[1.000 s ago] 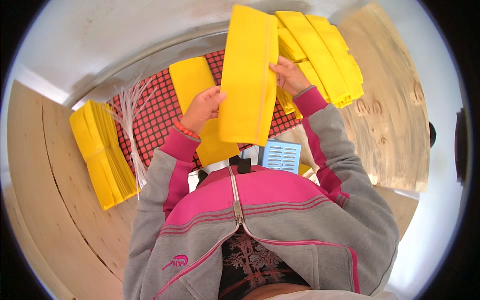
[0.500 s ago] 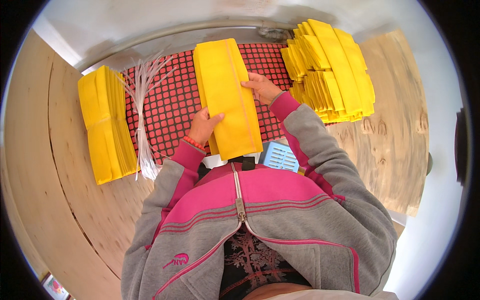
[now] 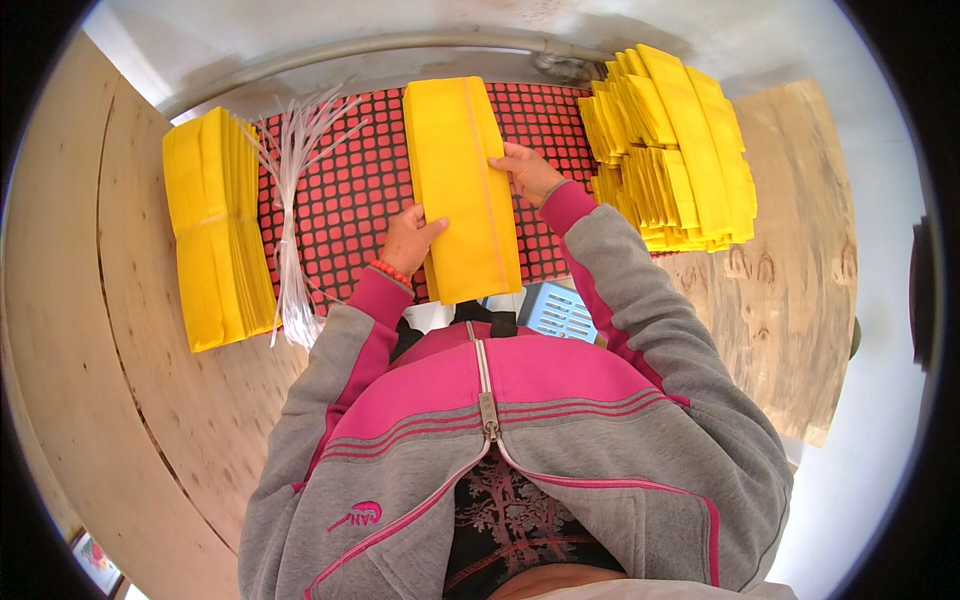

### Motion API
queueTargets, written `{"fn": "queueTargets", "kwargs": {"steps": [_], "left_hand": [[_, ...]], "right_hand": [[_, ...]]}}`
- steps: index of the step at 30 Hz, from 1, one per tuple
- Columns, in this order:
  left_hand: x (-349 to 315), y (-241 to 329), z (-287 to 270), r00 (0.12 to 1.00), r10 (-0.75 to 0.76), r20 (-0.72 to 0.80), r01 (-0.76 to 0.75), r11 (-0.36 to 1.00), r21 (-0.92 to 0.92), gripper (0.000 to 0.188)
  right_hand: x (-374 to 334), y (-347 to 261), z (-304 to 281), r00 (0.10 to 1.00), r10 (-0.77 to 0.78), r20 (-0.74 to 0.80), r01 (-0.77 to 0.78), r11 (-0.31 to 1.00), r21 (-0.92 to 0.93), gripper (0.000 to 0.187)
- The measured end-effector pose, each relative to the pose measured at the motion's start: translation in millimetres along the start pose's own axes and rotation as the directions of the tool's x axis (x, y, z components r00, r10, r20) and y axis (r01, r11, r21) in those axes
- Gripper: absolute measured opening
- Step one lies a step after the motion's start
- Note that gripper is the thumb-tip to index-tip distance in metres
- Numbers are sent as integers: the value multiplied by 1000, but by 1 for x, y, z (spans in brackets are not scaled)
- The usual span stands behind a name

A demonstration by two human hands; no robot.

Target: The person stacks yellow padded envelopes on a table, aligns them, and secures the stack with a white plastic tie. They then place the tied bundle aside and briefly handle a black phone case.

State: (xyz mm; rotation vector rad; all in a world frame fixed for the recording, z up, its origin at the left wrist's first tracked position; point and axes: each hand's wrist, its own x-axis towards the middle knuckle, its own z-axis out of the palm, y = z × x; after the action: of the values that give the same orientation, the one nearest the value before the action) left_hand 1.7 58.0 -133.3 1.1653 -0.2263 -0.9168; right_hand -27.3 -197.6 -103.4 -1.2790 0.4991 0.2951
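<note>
- Fingers of the left hand pinch the left edge of the long yellow piece.
- Fingers of the right hand pinch its right edge.
- It is over the red and black mat, between the thin white strips and the big yellow pile.

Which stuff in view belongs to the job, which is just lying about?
In the job, apparently:
- flat yellow piece, left hand and right hand on its edges
- yellow pile, right
- yellow bundle, left
- red-and-black mat underneath
- white strips, probably; untouched

Apparently just there:
- blue slotted object
- pipe
</note>
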Motion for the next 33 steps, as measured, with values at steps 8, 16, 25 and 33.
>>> {"fn": "queueTargets", "kwargs": {"steps": [8,16,25,33], "left_hand": [[-2,2,-5,993,-49,-110,56,997,60,22],[2,-8,-24,984,-102,-149,127,978,167,12],[8,-14,-21,978,38,-204,46,919,392,19],[12,-17,-21,973,107,-203,-10,905,426,25]], "right_hand": [[3,6,3,998,16,-52,-14,999,39,28],[3,14,1,996,-8,-92,-2,994,-106,25],[0,19,-9,992,-50,-115,31,986,-162,16],[4,22,-14,990,-68,-123,45,982,-183,18]]}}
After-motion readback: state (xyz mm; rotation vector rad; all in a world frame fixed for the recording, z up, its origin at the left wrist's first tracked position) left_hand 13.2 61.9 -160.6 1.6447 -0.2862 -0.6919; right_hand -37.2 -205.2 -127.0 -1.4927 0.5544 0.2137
